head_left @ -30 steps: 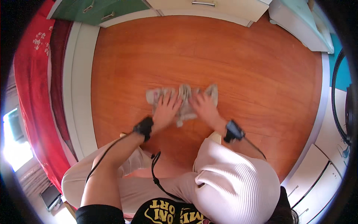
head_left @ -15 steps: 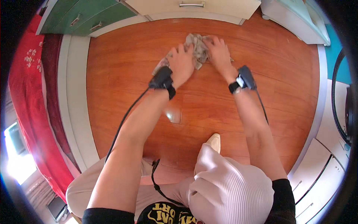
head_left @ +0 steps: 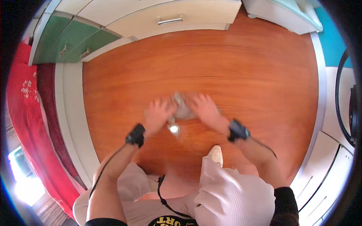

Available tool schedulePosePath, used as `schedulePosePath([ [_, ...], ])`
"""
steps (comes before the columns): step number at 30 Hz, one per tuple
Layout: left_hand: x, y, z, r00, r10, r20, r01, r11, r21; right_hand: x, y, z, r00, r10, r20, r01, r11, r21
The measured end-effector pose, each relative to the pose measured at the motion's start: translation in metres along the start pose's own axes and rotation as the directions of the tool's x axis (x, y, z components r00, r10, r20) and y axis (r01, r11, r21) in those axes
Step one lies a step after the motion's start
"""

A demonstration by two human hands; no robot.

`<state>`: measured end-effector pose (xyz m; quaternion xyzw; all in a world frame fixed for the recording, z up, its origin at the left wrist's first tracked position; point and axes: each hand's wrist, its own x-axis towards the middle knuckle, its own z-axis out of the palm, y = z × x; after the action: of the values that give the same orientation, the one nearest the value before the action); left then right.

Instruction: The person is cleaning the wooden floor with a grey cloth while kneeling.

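Note:
A crumpled greyish-beige cloth (head_left: pixel 183 109) lies on the wooden floor in front of me, blurred by motion. My left hand (head_left: pixel 160 113) presses down on its left side, fingers bent over the fabric. On its right side my right hand (head_left: pixel 205 110) does the same, palm down. Both hands hold the cloth against the boards, and the parts under my palms are hidden. A black band with a small device (head_left: pixel 136 135) sits on my left wrist; a similar black device (head_left: pixel 238 130) is on my right.
Cream drawers (head_left: pixel 169 19) and a green cabinet (head_left: pixel 75 41) stand at the far side. A red cloth with white flowers (head_left: pixel 28 98) hangs at the left. White cabinets (head_left: pixel 320 165) line the right. My light shoe (head_left: pixel 216 154) rests on the floor behind the hands.
Both hands have drawn the cloth back toward me from near the drawers. The view has shifted with my head, and the cloth now lies closer to my shoe.

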<state>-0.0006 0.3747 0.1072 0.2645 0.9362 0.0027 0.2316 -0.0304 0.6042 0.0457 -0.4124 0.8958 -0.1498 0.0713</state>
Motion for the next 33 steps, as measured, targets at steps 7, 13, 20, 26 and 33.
schedulePosePath([
  [7,0.149,-0.027,-0.042,0.765,-0.474,-0.435,0.461,0.876,-0.143,0.116,0.127,-0.054,0.929,0.098,-0.358,-0.136,0.987,-0.084],
  [13,0.141,0.113,0.001,0.886,-0.093,-0.455,0.059,0.994,-0.089,-0.053,0.143,-0.038,0.888,0.231,-0.398,-0.258,0.966,-0.014],
  [20,0.037,0.206,0.045,0.879,0.325,-0.349,-0.386,0.915,-0.121,-0.247,-0.019,-0.029,0.75,0.661,-0.024,-0.656,0.748,0.106],
  [26,0.109,0.095,-0.001,0.901,0.229,-0.369,-0.299,0.944,-0.143,-0.129,0.069,-0.023,0.86,0.481,-0.168,-0.492,0.87,-0.025],
  [33,0.157,-0.004,-0.044,0.873,-0.147,-0.465,0.058,0.978,-0.2,0.075,0.13,-0.033,0.811,0.349,-0.47,-0.403,0.915,-0.016],
])
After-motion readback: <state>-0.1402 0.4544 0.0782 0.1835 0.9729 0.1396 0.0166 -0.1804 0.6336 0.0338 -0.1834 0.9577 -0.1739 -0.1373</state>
